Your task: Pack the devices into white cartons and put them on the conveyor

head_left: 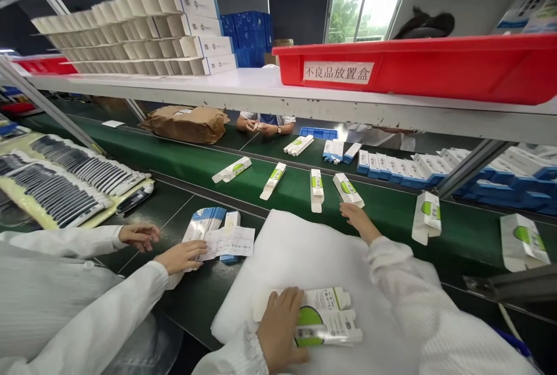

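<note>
Your left hand [281, 328], grip pressed down, hides one end of the flat carton [326, 314], long axis crosswise; your right hand [357, 219], grip spread, nears a second carton [348, 190].

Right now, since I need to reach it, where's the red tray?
Head view, upper right: the red tray sits on the white shelf, right of the stacked white cartons.

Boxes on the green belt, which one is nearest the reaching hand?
The white carton just past the fingertips of the right hand; the other cartons lie further away.
</note>
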Tool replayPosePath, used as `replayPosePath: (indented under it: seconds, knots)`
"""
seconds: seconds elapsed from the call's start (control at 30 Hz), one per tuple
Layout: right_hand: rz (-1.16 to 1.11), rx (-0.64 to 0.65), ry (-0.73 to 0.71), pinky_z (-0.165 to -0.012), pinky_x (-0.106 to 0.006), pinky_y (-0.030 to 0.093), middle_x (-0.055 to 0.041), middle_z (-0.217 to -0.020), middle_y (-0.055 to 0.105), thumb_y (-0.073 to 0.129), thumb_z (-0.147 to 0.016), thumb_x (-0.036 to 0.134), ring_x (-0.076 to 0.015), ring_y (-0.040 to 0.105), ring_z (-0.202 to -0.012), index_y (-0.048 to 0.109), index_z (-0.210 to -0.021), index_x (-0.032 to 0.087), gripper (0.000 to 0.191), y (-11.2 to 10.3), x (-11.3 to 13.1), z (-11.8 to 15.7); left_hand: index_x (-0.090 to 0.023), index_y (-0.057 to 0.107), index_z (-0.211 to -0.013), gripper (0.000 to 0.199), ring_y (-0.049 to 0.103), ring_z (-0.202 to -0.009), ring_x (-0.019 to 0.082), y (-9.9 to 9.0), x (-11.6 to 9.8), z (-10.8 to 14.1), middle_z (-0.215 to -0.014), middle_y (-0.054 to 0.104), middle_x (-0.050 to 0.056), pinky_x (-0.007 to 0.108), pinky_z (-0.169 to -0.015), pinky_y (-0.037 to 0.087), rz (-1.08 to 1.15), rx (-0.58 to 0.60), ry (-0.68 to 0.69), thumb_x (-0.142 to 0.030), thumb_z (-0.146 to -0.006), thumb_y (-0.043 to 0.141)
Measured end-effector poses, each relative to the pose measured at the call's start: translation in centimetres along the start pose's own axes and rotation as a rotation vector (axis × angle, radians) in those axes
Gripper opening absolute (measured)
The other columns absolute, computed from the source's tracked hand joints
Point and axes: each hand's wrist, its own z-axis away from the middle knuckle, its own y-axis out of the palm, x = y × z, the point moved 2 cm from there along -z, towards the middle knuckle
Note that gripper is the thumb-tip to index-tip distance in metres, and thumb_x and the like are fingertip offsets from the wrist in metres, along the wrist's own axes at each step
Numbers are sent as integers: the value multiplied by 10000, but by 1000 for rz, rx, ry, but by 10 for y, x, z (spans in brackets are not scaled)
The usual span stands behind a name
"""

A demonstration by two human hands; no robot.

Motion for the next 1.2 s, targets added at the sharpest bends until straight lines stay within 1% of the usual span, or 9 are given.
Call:
replayPosePath:
  seconds: [0.2,0.33,0.5,0.63,0.77,0.9,1.0,1.13,1.2]
  knots:
    - [-14,-29,113,-822,-407,481,-105,-996,698,619,-653,518,-287,636,-937,685,-900,196,411,-44,-64,95,-129,352,-1407,900,367,-1272,349,-9,-6,-10,-1389,431,169,548,-1078,233,-57,8,-31,-372,-616,704]
    - [-80,-139,120,-935,-446,444,-130,-1111,661,623,-647,639,-326,580,-1079,654,-1029,207,578,-49,-90,159,-122,295,-1421,901,345,-1280,344,-31,-15,-4,-1394,398,184,514,-1068,274,130,-40,-6,-365,-645,683]
    - [-315,336,-164,-1054,-471,338,-143,-1380,475,698,-555,689,-333,382,-1308,419,-1360,258,955,-12,-59,217,-176,212,-1439,961,346,-1278,326,-46,-37,8,-1399,358,162,460,-1062,321,471,-97,353,-427,-650,699]
    - [-281,464,-277,-1030,-478,366,-146,-1350,495,732,-600,599,-338,418,-1275,386,-1381,265,918,2,-20,230,-196,181,-1456,1033,373,-1265,337,-60,-55,14,-1401,360,167,456,-1048,337,565,-98,552,-514,-636,722]
    - [-347,440,-275,-984,-452,420,-139,-1326,522,776,-543,583,-330,485,-1212,501,-1289,242,866,5,-4,226,-198,297,-1418,1101,482,-1157,327,-66,-62,17,-1330,476,145,414,-989,395,606,-94,463,-447,-490,833]
    - [-402,263,-78,-872,-455,499,-118,-1004,713,776,-602,499,-323,632,-985,700,-941,192,464,15,-8,220,-147,635,-783,197,535,-656,154,-54,-56,15,-706,594,3,243,-623,430,668,-143,219,-313,-691,688]
    - [-470,173,-6,-871,-446,509,-94,-940,736,785,-605,463,-318,650,-951,724,-859,192,377,22,-7,217,-146,460,-505,400,373,-503,86,-49,-52,12,-504,363,-44,226,-524,341,740,-68,210,-399,-772,618]
    - [-494,451,-66,-914,-469,481,-98,-996,721,773,-632,453,-318,634,-996,711,-964,194,426,31,2,224,-154,622,-941,388,563,-796,177,-73,-59,18,-819,599,39,304,-798,461,926,25,409,-515,-847,519]
    - [-510,552,-94,-968,-472,441,-107,-1166,655,766,-647,449,-315,575,-1115,633,-1139,219,558,34,7,230,-209,474,-1275,494,526,-1089,227,-90,-65,22,-1174,570,88,364,-975,405,998,-5,468,-500,-876,484]
